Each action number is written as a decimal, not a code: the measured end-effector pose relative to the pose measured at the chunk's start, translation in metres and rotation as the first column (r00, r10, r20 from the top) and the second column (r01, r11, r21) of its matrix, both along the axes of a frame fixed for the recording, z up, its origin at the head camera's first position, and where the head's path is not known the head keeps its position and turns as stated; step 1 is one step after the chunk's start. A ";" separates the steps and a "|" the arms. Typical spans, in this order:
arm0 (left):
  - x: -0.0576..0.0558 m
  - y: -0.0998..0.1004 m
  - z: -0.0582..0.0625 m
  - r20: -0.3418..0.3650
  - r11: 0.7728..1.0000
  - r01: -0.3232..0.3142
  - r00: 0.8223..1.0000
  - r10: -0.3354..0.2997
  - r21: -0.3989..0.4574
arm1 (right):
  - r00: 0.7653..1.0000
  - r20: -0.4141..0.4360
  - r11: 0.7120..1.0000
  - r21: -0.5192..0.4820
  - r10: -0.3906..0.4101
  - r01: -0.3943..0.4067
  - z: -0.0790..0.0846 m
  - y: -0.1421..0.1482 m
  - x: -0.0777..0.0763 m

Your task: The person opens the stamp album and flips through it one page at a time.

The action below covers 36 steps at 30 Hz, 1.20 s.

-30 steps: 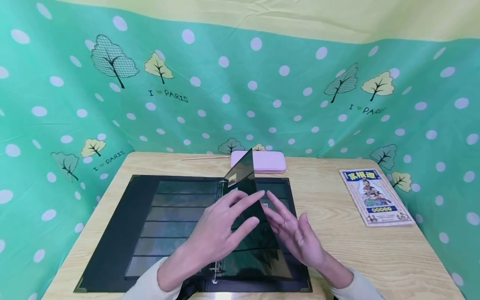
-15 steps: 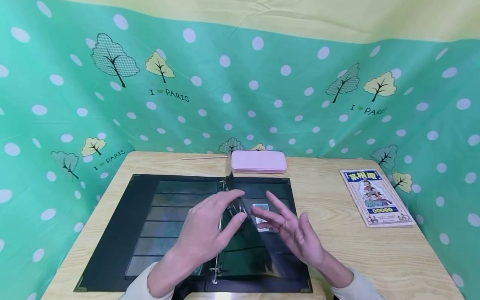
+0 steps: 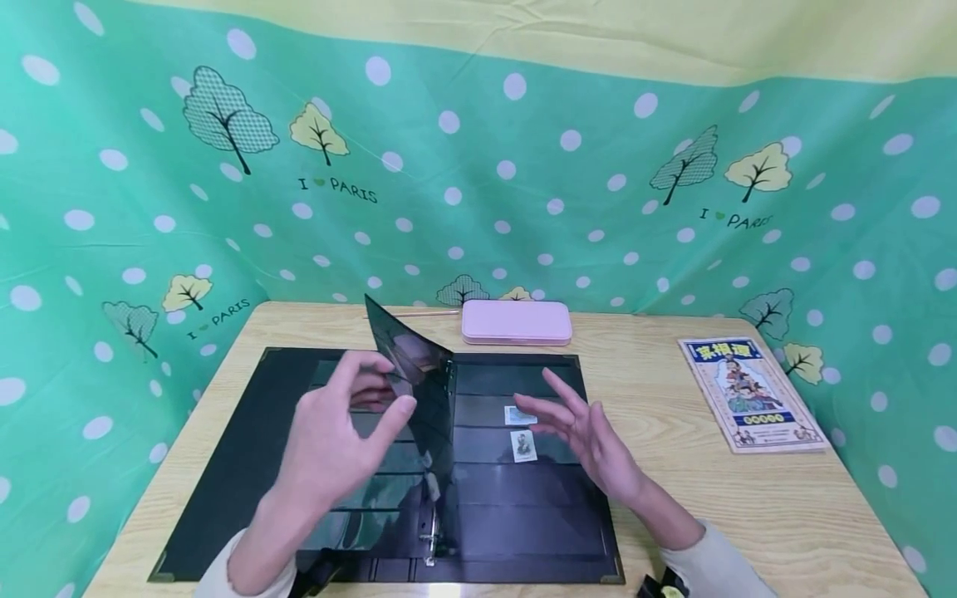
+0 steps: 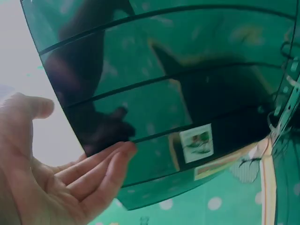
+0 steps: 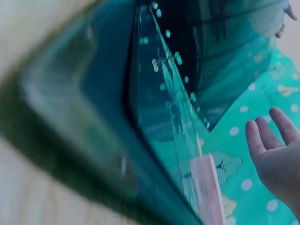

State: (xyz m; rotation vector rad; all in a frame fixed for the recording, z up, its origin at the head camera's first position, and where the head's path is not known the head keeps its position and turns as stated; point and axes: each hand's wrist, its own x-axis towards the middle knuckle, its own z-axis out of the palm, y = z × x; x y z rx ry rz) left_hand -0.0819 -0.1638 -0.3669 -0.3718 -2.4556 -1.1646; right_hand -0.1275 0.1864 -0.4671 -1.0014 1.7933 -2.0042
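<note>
A black ring-bound stamp album [image 3: 224, 473] lies spread on the table. One dark page [image 3: 432, 415] stands up from the rings, tilted to the left. My left hand [image 3: 329, 448] touches this page with its fingers, the thumb held apart. In the left wrist view the fingertips lie against the page's strips, and a stamp [image 4: 197, 143] shows in one pocket. Two stamps sit on the right-hand page: a bluish one [image 3: 517, 415] and, below it, a portrait stamp [image 3: 524, 446]. Over that page my right hand [image 3: 591, 448] hovers with fingers spread, holding nothing.
Behind the album lie a pink case [image 3: 516, 321] and a thin stick [image 3: 419, 314]. A colourful booklet [image 3: 751, 394] rests at the right on the wooden table [image 3: 650, 365]. A green dotted curtain [image 3: 568, 191] hangs around the table.
My left hand has moved left, carrying the page from the right side over past the rings. The stamps on the right page are now uncovered. My right hand has barely moved.
</note>
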 end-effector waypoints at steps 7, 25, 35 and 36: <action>0.004 -0.028 0.016 0.317 0.999 -0.041 0.948 0.035 0.013 | 0.992 -0.028 0.973 0.195 -0.121 0.124 -0.012 0.012 -0.014; 0.029 -0.045 0.029 0.516 0.964 0.179 0.855 -0.053 -0.198 | 0.989 -0.057 0.800 0.582 -0.139 0.147 -0.027 0.022 -0.022; 0.028 -0.045 0.030 0.442 0.998 0.052 0.897 -0.027 -0.045 | 0.989 -0.100 0.787 0.599 -0.108 0.147 -0.031 0.023 -0.023; 0.028 -0.045 0.030 0.430 0.999 0.033 0.903 -0.014 -0.038 | 0.989 -0.105 0.785 0.601 -0.106 0.148 -0.031 0.023 -0.023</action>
